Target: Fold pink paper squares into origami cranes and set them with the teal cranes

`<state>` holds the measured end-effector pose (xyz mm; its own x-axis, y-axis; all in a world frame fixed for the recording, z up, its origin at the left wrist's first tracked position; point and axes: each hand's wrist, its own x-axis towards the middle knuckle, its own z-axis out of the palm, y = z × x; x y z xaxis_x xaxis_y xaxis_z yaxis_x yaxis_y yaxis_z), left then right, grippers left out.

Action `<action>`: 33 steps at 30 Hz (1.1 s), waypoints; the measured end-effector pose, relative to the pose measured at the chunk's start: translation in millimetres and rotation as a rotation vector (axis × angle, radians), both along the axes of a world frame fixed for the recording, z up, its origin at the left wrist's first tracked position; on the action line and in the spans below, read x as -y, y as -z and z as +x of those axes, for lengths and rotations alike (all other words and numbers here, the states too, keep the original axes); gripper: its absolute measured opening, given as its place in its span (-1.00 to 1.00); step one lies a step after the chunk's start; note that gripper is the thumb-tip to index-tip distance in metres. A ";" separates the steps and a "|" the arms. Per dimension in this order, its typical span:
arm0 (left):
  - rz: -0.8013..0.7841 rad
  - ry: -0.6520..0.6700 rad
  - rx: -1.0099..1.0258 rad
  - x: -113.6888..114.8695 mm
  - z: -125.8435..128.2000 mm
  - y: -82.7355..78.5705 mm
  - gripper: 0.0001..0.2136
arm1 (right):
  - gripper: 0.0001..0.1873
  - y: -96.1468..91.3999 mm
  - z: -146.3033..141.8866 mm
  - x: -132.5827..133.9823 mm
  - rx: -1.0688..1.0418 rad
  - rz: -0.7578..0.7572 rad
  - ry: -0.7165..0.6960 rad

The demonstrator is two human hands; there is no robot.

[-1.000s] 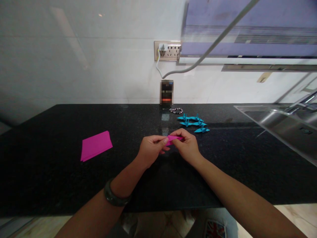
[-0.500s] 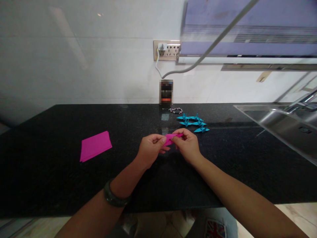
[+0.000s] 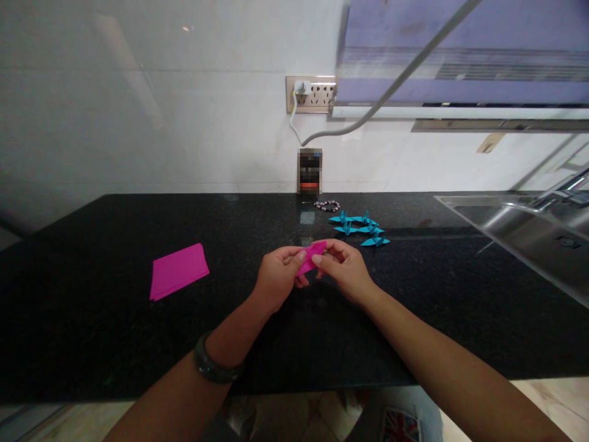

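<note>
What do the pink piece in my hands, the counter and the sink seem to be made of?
Pink piece: most likely thin, matte paper; it looks folded, with straight edges and no shine.
Counter: polished dark stone, perhaps granite or a look-alike, given its fine speckles and mirrored light.
Sink: probably stainless steel, satin-looking, judging by its grey metallic sheen.
</note>
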<state>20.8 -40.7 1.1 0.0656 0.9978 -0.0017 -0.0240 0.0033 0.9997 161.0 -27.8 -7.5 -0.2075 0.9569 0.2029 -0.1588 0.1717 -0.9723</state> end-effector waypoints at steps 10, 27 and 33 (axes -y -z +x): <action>0.005 0.024 -0.028 1.2 1.3 -1.1 -0.73 | -0.81 6.9 1.7 -6.0 0.033 -0.010 0.070; 0.025 0.001 -0.103 2.5 1.6 -0.2 -0.74 | -0.79 7.0 0.2 -3.8 0.024 0.040 0.095; 0.032 -0.004 -0.114 2.3 1.3 -0.1 -0.73 | -0.76 6.8 0.7 -4.1 0.024 0.032 0.113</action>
<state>22.1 -43.0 1.2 0.0631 0.9977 0.0233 0.0900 -0.0289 0.9955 161.7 -23.6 -14.3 -0.1038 0.9677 0.2298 -0.1136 0.2180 -0.9693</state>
